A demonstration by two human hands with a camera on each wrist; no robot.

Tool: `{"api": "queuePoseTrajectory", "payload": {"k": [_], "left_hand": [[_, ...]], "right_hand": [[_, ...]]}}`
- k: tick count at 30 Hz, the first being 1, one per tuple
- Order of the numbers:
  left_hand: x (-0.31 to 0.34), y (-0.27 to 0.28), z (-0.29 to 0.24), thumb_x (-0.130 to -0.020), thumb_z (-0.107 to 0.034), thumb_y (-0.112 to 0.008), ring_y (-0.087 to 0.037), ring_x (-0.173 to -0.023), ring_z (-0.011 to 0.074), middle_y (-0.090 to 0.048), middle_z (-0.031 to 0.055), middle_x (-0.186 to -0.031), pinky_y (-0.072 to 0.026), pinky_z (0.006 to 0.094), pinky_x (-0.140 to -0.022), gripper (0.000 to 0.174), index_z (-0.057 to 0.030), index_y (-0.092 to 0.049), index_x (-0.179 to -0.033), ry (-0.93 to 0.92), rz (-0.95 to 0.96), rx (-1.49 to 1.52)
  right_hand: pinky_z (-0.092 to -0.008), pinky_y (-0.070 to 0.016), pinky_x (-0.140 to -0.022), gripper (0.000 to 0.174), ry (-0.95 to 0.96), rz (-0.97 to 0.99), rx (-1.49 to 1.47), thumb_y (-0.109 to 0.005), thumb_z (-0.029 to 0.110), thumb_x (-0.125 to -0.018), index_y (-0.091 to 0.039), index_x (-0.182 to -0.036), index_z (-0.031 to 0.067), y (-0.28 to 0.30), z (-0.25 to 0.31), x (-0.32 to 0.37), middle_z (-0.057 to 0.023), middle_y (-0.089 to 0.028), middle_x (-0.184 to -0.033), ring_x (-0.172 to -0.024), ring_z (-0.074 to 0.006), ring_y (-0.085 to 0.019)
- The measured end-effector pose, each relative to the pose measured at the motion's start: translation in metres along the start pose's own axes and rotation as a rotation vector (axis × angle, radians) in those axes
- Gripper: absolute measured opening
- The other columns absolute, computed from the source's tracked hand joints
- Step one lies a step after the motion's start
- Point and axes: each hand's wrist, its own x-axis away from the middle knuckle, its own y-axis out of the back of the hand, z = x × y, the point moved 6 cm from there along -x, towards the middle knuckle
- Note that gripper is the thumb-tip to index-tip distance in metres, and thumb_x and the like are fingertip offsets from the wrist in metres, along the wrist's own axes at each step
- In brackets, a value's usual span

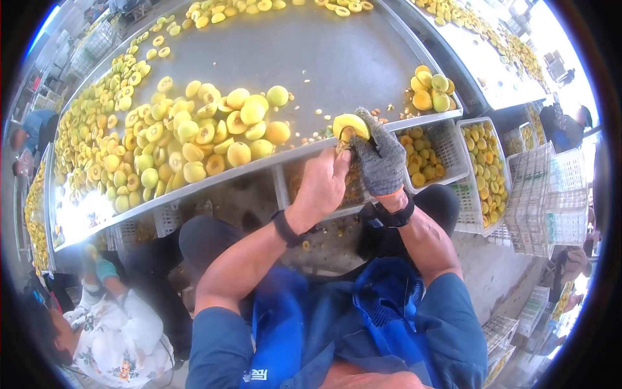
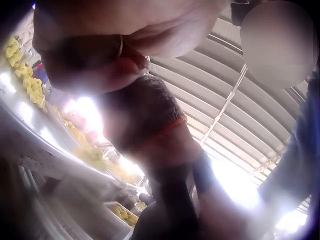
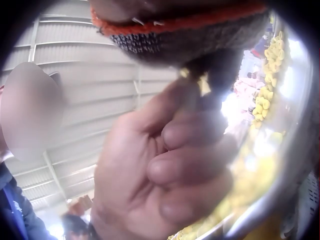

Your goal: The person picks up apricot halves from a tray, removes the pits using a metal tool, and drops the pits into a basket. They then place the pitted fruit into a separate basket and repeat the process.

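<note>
In the head view my gloved right hand [image 1: 382,159] grips a cut yellow peach [image 1: 350,124] over the near edge of the metal table. Thumb and fingers of my bare left hand [image 1: 322,186] meet at the peach's lower side, pinching a small, mostly hidden thing; I cannot tell what it is. From the right wrist, the left hand's other fingers [image 3: 192,170] show curled into the palm. Scattered pits and bits [image 1: 317,136] lie on the table beside the peach.
Halved peaches [image 1: 155,139] heap across the left of the metal table [image 1: 285,55]; a smaller pile [image 1: 431,89] sits at its right corner. Peach-filled white crates [image 1: 483,172] stand below the edge. Stacked crates [image 1: 534,198] rise at right. Another person [image 1: 120,330] sits at lower left.
</note>
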Motion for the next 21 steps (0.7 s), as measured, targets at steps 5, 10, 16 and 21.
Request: {"api": "queuePoseTrajectory", "payload": {"k": [5, 10, 16, 21], "left_hand": [[-0.002, -0.005, 0.005, -0.108, -0.022, -0.052, -0.057, -0.059, 0.0354, -0.058, 0.0215, -0.068, -0.0446, 0.0435, -0.060, 0.028, 0.0048, -0.059, -0.101, 0.029, 0.054, 0.068], [-0.001, -0.006, 0.004, -0.109, -0.024, -0.051, -0.053, -0.057, 0.0214, -0.058, 0.0118, -0.065, -0.0436, 0.0389, -0.058, 0.031, 0.0041, -0.059, -0.099, 0.027, 0.016, 0.144], [0.000, -0.002, -0.005, -0.111, -0.030, -0.044, -0.042, -0.042, 0.0098, -0.048, 0.0017, -0.058, -0.0323, 0.0281, -0.039, 0.037, -0.0028, -0.055, -0.088, 0.422, 0.293, 0.451], [0.007, -0.001, 0.000, -0.111, -0.033, -0.045, -0.036, -0.041, 0.0089, -0.041, -0.0017, -0.056, -0.0301, 0.0265, -0.037, 0.036, -0.0042, -0.054, -0.091, 0.644, 0.364, 0.636]], "right_hand": [[-0.0302, -0.0541, -0.089, 0.046, 0.025, -0.012, 0.010, -0.068, 0.002, -0.094, -0.061, -0.140, 0.0009, 0.001, -0.005, 0.003, -0.0132, -0.074, -0.116, -0.101, -0.0159, -0.068], [-0.0282, -0.0547, -0.082, 0.044, -0.067, -0.027, -0.108, -0.067, 0.001, -0.095, -0.062, -0.139, 0.0018, 0.000, -0.010, 0.002, -0.0101, -0.074, -0.113, -0.094, -0.0118, -0.067], [-0.0287, -0.0551, -0.076, 0.043, -0.012, 0.030, -0.010, -0.068, 0.005, -0.095, -0.063, -0.138, 0.0028, 0.003, -0.005, -0.002, -0.0104, -0.075, -0.106, -0.084, -0.0116, -0.067], [-0.0298, -0.0557, -0.077, 0.043, -0.079, 0.130, -0.049, -0.070, 0.008, -0.094, -0.064, -0.137, 0.0038, 0.005, -0.010, -0.010, -0.0101, -0.075, -0.104, -0.086, -0.0117, -0.068]]}}
